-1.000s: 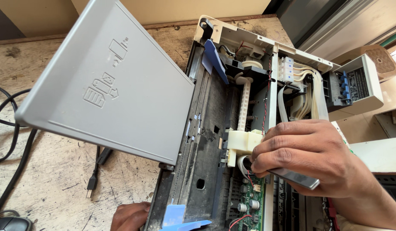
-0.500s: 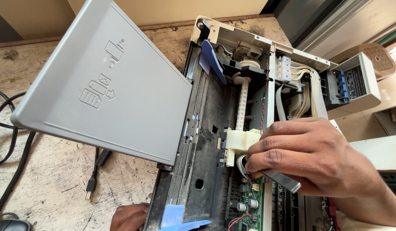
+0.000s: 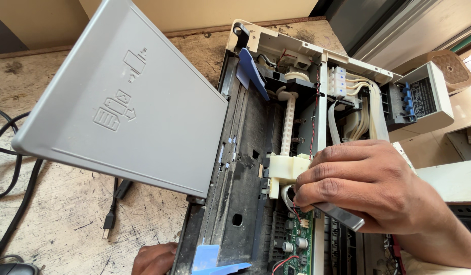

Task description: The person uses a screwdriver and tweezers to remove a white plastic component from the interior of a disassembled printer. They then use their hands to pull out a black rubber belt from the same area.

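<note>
from the head camera, the right hand (image 3: 370, 186) has its fingers curled tight around a flat metal tool (image 3: 339, 215), its tip hidden among the wires beside the cream plastic block (image 3: 288, 169) inside the opened printer (image 3: 276, 153). the left hand (image 3: 155, 258) rests against the printer's lower edge; its grip cannot be told. the grey paper tray (image 3: 123, 97) stands open over the wooden table (image 3: 57, 214).

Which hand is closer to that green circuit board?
The right. The right hand grips a metal tool just above the circuit board; the left hand rests at the printer's far side.
</note>
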